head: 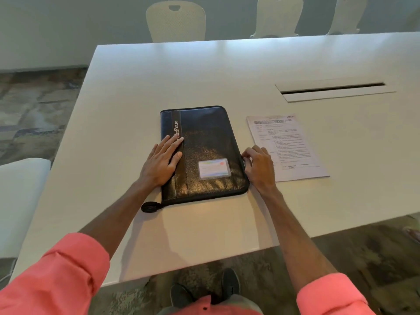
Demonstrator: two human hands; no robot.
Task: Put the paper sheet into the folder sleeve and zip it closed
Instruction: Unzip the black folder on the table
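Black leather zip-around folder [202, 153] flat and shut on the white counter [113, 110]. Left hand [162, 162] spread open, palm pressing the cover near the spine, gripping nothing. Right hand [259, 167] at the folder's right edge, fingers curled, seemingly feeling for the zip; hold unclear. Printed white paper sheet [287, 146] just beside, to the right, not yet inside. Opening step, by the look of it: next, zip run round and cover lifted.
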